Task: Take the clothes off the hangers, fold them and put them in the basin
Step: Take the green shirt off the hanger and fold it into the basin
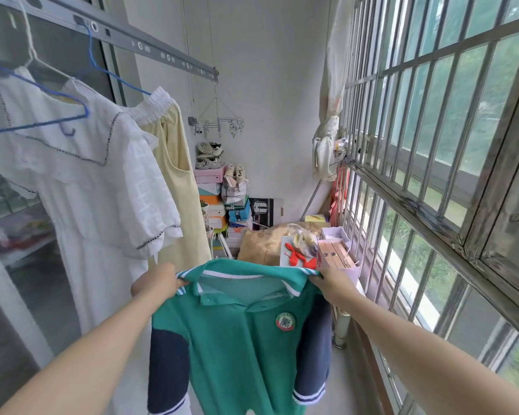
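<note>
item: green polo shirt (237, 339), navy sleeves, lower centre of the frame, held up by its shoulders. left hand (156, 283) and right hand (331, 283) each pinch a shoulder. upper left: white dress (96, 181) and yellow garment (180, 199) on blue hangers (81, 106).

Only the person's two arms show, slim and smooth, bare along the whole visible length of each forearm. The left hand (158, 283) and the right hand (330, 282) are bare as well, with their fingertips mostly hidden from view.
</note>
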